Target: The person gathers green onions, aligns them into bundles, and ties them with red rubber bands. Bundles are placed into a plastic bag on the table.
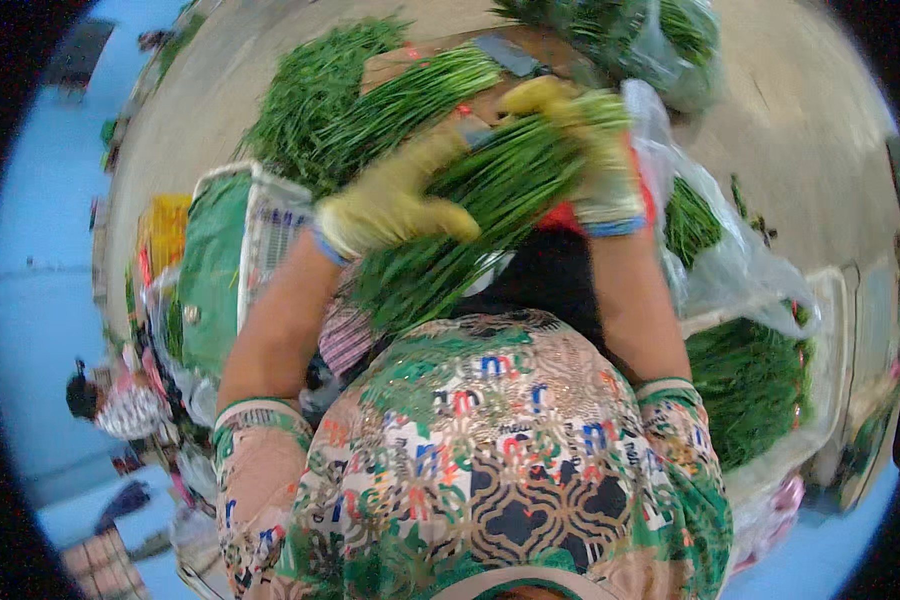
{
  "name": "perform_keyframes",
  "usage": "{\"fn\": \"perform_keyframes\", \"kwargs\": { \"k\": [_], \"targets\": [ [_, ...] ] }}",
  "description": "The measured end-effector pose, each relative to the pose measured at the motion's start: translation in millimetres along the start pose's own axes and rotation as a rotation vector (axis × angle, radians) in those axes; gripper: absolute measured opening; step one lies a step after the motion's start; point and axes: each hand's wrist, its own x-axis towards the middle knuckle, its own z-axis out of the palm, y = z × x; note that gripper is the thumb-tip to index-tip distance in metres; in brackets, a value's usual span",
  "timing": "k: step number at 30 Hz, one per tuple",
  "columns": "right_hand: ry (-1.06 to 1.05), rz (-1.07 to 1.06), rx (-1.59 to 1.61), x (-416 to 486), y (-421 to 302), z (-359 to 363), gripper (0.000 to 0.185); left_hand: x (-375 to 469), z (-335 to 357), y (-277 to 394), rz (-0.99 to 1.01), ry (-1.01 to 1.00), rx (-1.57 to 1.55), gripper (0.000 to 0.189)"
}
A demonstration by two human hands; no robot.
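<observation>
A loose bundle of long green chive-like leaves (pixel 495 176) lies slanting in front of my body, its pale stem ends toward the upper right. My right hand (pixel 596 150), in a yellow glove with a blue cuff, is closed around the stem end. My left hand (pixel 397 195), gloved the same way, is against the leafy part with thumb and fingers spread wide. Motion blurs both hands, and whether the left one grips the leaves is unclear. Beyond them, another bundle of the same greens (pixel 412 105) rests on a brown surface, beside a flat grey blade-like piece (pixel 506 56).
A white plastic crate (pixel 251 232) with a green cover stands at my left. To the right are a clear plastic bag (pixel 750 247) and a white crate (pixel 829 375) of greens. Another bag of greens (pixel 682 45) sits at the far right on the concrete floor (pixel 787 135).
</observation>
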Motion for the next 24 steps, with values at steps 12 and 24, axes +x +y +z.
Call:
{"fn": "perform_keyframes", "kwargs": {
  "k": [12, 24],
  "targets": [
    [0.173, 0.192, -0.37, 24.9, -30.8, -28.2, 0.029, -99.9, -82.5, -58.2, -0.5, 0.355, 0.249, 0.062],
    [0.181, -0.028, -0.24, 70.0, 1.8, 37.2, 0.017, 13.1, -24.3, -30.0, 0.243, 0.538, 0.209, 0.108]
  ]
}}
